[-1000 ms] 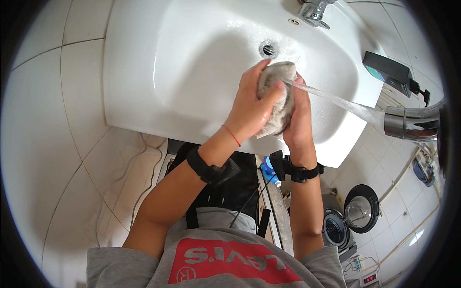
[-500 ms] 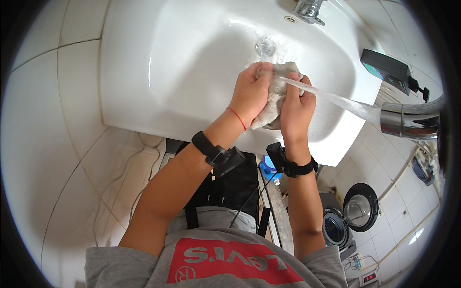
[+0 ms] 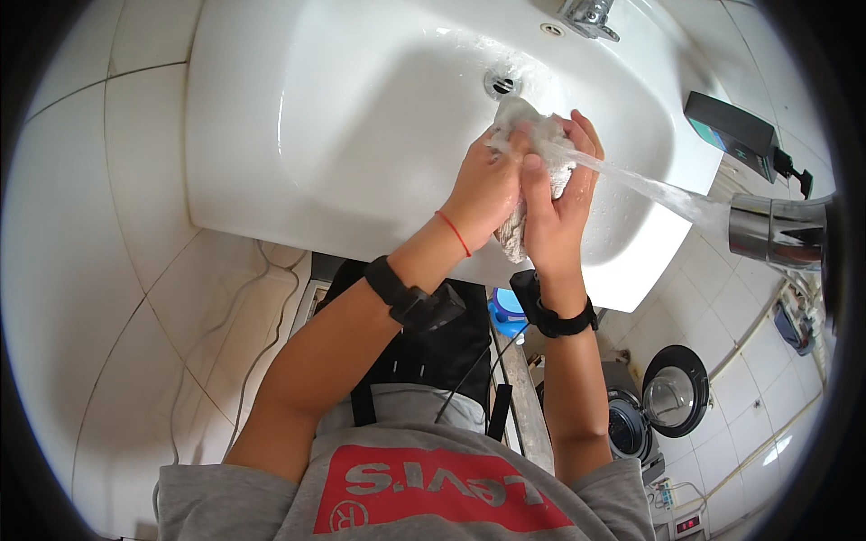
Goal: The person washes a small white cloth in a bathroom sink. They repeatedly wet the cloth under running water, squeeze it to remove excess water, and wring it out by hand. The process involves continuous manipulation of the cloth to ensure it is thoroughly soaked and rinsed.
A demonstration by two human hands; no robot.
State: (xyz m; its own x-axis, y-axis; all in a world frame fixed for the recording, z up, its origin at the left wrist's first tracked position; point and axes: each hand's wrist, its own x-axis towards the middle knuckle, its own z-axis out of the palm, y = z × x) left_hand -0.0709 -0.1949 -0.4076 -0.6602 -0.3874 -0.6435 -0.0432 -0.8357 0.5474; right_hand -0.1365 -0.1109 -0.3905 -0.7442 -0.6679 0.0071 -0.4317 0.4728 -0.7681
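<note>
With both my hands I am grasping one pale grey, wet cloth [image 3: 516,113], which I hold above the white sink [image 3: 361,171]. My left hand [image 3: 484,187] is closed around its left side, and my right hand [image 3: 561,215] grips it from the right, the thumb lying towards the left hand. The cloth is bunched; its upper end is near the drain [image 3: 502,85], and its lower end hangs between my wrists. From the metal spout [image 3: 776,232] on the right, a stream of water [image 3: 649,187] falls onto the cloth, beside my fingers. On my left wrist there is a thin red string [image 3: 455,233].
</note>
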